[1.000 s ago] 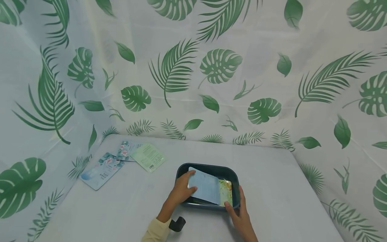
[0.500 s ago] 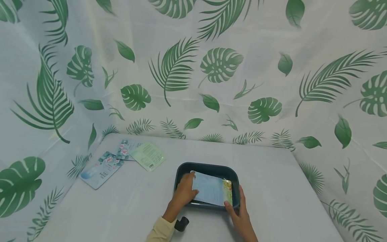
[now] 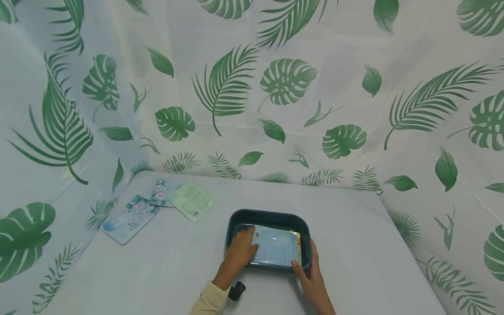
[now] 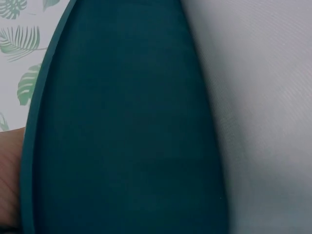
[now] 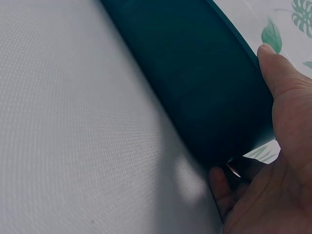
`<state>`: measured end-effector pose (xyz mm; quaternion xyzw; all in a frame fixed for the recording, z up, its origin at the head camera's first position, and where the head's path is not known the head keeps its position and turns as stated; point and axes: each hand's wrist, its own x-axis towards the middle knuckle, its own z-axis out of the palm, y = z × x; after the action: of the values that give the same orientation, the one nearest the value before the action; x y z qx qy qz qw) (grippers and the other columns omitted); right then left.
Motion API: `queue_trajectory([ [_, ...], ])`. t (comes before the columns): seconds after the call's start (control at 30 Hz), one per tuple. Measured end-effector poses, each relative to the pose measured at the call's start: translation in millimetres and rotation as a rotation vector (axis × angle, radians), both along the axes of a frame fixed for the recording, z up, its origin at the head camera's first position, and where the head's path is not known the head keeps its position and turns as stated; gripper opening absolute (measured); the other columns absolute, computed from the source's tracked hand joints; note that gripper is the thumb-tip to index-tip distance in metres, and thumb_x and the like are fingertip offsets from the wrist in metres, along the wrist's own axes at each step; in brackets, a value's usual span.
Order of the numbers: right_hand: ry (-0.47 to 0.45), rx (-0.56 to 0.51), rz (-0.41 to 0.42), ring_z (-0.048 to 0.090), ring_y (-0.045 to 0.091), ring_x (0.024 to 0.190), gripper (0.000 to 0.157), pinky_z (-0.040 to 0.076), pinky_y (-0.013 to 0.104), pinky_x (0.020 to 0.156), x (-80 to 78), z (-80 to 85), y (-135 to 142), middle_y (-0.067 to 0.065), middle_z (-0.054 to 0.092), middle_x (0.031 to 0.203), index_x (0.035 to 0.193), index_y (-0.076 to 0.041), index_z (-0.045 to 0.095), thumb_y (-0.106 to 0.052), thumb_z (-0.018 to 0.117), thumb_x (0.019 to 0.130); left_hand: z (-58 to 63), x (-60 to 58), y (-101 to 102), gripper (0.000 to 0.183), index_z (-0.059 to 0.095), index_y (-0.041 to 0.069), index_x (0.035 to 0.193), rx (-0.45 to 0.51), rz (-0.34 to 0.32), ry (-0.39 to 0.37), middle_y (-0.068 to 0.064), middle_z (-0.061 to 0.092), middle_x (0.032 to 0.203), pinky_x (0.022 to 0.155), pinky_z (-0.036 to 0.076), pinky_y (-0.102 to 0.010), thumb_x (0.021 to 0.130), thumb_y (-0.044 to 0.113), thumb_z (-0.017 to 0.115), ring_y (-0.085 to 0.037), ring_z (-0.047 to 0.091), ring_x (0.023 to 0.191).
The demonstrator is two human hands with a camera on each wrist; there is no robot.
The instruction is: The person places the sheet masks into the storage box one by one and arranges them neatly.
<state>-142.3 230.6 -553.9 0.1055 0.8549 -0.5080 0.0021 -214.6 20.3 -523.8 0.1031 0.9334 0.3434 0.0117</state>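
A dark teal plastic bin (image 3: 271,213) stands on the white table, with a light blue sheet mask packet (image 3: 275,246) lying printed side up in it. My left hand (image 3: 240,247) reaches over the bin's front left and holds that packet by its left edge, thumb nearer me. Under the blue packet, a strip of a yellow-green packet (image 3: 298,247) shows at the right. My right hand (image 3: 313,280) grips the bin's front right corner. In the right wrist view its thumb (image 5: 275,68) lies at the rim and its fingers (image 5: 222,187) curl at the base. The left wrist view shows mainly the bin's outer wall (image 4: 131,117).
Back left on the table (image 3: 165,262) lie two blue floral packets, the front one (image 3: 131,220) and the rear one (image 3: 160,192). A light green packet (image 3: 192,201) overlaps the rear one. Leaf-print cloth (image 3: 291,131) hangs behind and at the sides.
The left hand has moved the blue packet right and down into the bin, so it lies flatter and covers more of the yellow-green packet. The right hand keeps its grip on the bin.
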Motion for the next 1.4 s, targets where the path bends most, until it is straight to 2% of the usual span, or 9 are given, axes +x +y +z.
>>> queue_trajectory([
  [0.17, -0.003, -0.001, 0.001, 0.012, 0.046, 0.148, 0.090, 0.017, 0.066, 0.113, -1.4, 1.4, -0.8, 0.016, 0.004, 0.165, 0.157, -0.028, -0.005, -0.045, 0.058, 0.096, 0.5, 0.2, 0.1, 0.044, 0.060, 0.000, 0.125, -0.012, 0.036, 0.028, -0.022, 0.067, 0.112, 0.077, 0.056, -0.047, 0.085, 0.011, 0.074, -0.035, 0.068, 0.099],
  [0.43, -0.007, 0.003, 0.005, 0.012, 0.047, 0.148, 0.090, 0.017, 0.066, 0.113, -4.3, 2.1, -1.8, 0.016, 0.004, 0.165, 0.157, -0.028, -0.005, -0.046, 0.058, 0.096, 2.1, -0.8, -1.3, 0.032, 0.066, 0.003, 0.114, -0.010, 0.057, 0.075, -0.017, 0.068, 0.105, 0.070, 0.057, -0.042, 0.084, 0.009, 0.074, -0.031, 0.070, 0.089],
  [0.9, 0.008, -0.001, 0.018, 0.013, 0.045, 0.148, 0.090, 0.018, 0.065, 0.113, -3.3, 2.9, -1.3, 0.016, 0.005, 0.165, 0.157, -0.029, -0.005, -0.044, 0.058, 0.096, -1.0, 1.1, -4.1, 0.030, 0.070, 0.009, 0.110, -0.031, -0.012, 0.138, -0.013, 0.071, 0.110, 0.080, 0.056, -0.041, 0.081, 0.009, 0.077, -0.028, 0.069, 0.101],
  [0.93, 0.007, 0.000, 0.016, 0.013, 0.045, 0.148, 0.090, 0.018, 0.064, 0.113, -3.3, 2.5, -1.4, 0.015, 0.005, 0.165, 0.157, -0.029, -0.005, -0.045, 0.058, 0.096, -0.8, 1.2, -4.4, 0.029, 0.070, 0.009, 0.110, -0.032, -0.015, 0.142, -0.012, 0.072, 0.110, 0.079, 0.056, -0.039, 0.082, 0.010, 0.077, -0.025, 0.069, 0.099],
  [1.03, 0.008, 0.006, 0.009, 0.014, 0.046, 0.148, 0.090, 0.018, 0.065, 0.113, -3.0, 2.1, -1.4, 0.016, 0.005, 0.165, 0.157, -0.029, -0.004, -0.045, 0.059, 0.095, -0.7, 1.6, -4.9, 0.028, 0.071, 0.008, 0.109, -0.027, -0.029, 0.160, -0.010, 0.074, 0.104, 0.064, 0.052, -0.028, 0.082, 0.010, 0.077, -0.015, 0.066, 0.078],
  [1.13, 0.001, 0.015, 0.004, 0.013, 0.046, 0.148, 0.090, 0.018, 0.065, 0.113, -2.3, 2.3, -1.4, 0.015, 0.005, 0.165, 0.157, -0.029, -0.005, -0.045, 0.059, 0.095, -0.9, 2.2, -4.8, 0.027, 0.071, 0.006, 0.108, -0.020, -0.038, 0.163, -0.008, 0.075, 0.099, 0.053, 0.039, -0.021, 0.082, 0.010, 0.076, -0.008, 0.051, 0.062],
  [1.23, -0.005, 0.024, 0.004, 0.013, 0.046, 0.148, 0.091, 0.017, 0.066, 0.113, -1.5, 2.8, -1.4, 0.016, 0.004, 0.165, 0.157, -0.028, -0.005, -0.046, 0.059, 0.095, -2.4, 2.7, -4.8, 0.027, 0.071, 0.006, 0.108, -0.025, -0.046, 0.160, -0.008, 0.075, 0.096, 0.049, 0.034, -0.020, 0.082, 0.011, 0.076, -0.006, 0.044, 0.057],
  [1.4, -0.016, 0.031, 0.001, 0.011, 0.047, 0.148, 0.091, 0.017, 0.066, 0.113, -0.2, 3.0, -2.0, 0.016, 0.003, 0.165, 0.157, -0.027, -0.006, -0.046, 0.058, 0.095, -4.6, 4.0, -5.1, 0.025, 0.071, 0.009, 0.107, -0.055, -0.058, 0.148, -0.007, 0.075, 0.097, 0.052, 0.039, -0.021, 0.083, 0.014, 0.076, -0.006, 0.051, 0.060],
])
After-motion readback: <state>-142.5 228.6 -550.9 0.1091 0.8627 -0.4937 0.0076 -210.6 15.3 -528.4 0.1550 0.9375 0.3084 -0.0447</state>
